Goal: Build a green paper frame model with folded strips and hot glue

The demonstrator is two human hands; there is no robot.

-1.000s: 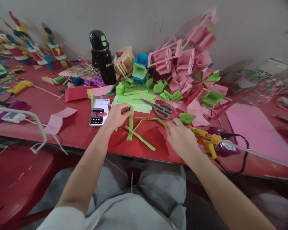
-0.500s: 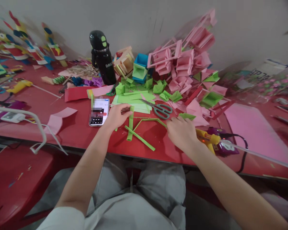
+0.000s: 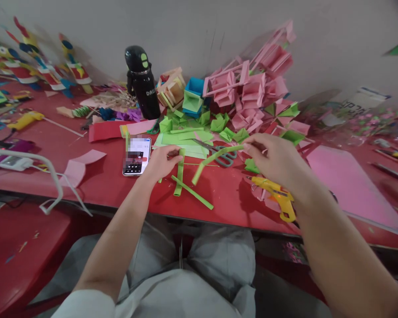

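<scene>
My left hand (image 3: 162,161) pinches the top of a flat green paper strip (image 3: 180,179), which points toward me over the red table (image 3: 166,205). Another narrow green paper strip (image 3: 199,196) lies slantwise across its lower end. In my right hand (image 3: 268,154) the end of a bent green paper strip (image 3: 215,155) is held up between thumb and fingers, its other end hanging to the left. Grey-handled scissors (image 3: 228,162) lie partly behind that bent strip. Below my right hand is a yellow glue gun (image 3: 278,196), partly covered by my wrist.
A phone (image 3: 137,154) lies left of my left hand, with a black bottle (image 3: 144,88) behind it. Green paper sheets (image 3: 185,138) and folded pink paper pieces (image 3: 252,88) fill the back. A pink sheet (image 3: 345,185) lies right; a white frame (image 3: 53,172) stands left.
My right hand has lifted the bent green strip off the table, moving up and to the right. The yellow glue gun now shows more fully. My left hand keeps its place on its strip.
</scene>
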